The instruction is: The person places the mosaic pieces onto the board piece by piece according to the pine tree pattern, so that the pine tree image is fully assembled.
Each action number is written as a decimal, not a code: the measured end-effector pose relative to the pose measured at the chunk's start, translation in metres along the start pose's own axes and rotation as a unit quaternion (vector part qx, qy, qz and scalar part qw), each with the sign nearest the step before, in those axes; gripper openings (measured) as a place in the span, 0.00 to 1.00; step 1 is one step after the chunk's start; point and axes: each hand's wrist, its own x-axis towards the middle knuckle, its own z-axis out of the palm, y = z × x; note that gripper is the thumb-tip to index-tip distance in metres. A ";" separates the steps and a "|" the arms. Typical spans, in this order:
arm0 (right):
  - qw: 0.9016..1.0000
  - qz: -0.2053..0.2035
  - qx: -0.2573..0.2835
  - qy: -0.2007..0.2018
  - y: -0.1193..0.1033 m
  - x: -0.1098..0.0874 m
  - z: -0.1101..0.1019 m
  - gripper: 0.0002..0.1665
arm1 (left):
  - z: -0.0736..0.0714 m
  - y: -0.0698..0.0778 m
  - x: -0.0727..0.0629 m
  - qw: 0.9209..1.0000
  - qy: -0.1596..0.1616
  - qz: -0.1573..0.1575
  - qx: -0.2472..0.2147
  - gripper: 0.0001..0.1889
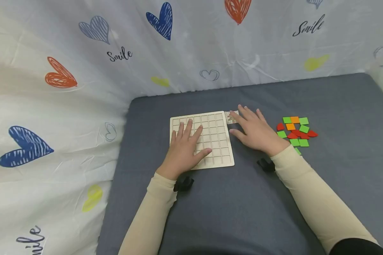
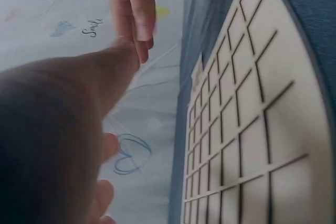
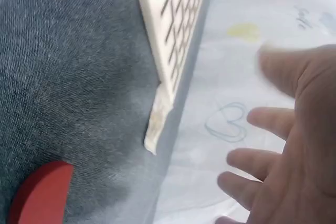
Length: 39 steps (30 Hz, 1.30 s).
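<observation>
Hovers with the left hand (image 1: 182, 151) over the gridded board (image 1: 222, 142), with fingers spread, nearly straight and gripping nothing. Has it flat on the grey surface (image 1: 217, 209), directly beneath those fingers and apart from them. Hangs with the right hand (image 1: 256, 130) just past the board's right edge, likewise with fingers apart and empty. Overlaps a small patterned slip (image 1: 228, 119) in the head view, but shows clear of it in the right wrist view. Has green, orange and red pieces (image 1: 295, 133) clustered to the right.

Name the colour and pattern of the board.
The board is pale cream, patterned with a square grid; the head view shows it best.
</observation>
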 end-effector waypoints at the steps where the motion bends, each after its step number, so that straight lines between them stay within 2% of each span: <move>1: 1.000 0.000 -0.003 -0.005 0.000 0.002 0.001 0.39 | 0.002 -0.001 -0.001 1.000 -0.005 -0.004 0.001 0.46; 4: 1.000 0.002 -0.015 -0.026 0.002 0.009 0.003 0.35 | 0.010 -0.003 -0.006 0.999 -0.027 -0.017 0.006 0.46; 12: 0.997 0.012 -0.026 -0.069 0.011 0.023 0.016 0.32 | 0.033 -0.005 -0.013 0.997 -0.067 -0.042 0.008 0.47; 18: 0.995 0.018 -0.031 -0.095 0.015 0.026 0.022 0.31 | 0.044 -0.006 -0.015 0.997 -0.061 -0.041 0.007 0.46; 27: 0.995 0.026 -0.024 -0.097 0.024 0.023 0.020 0.32 | 0.048 -0.001 -0.014 0.997 -0.059 -0.039 0.011 0.46; 39: 0.995 0.036 -0.012 -0.095 0.038 0.019 0.015 0.34 | 0.050 0.013 0.000 0.997 -0.074 -0.021 0.019 0.47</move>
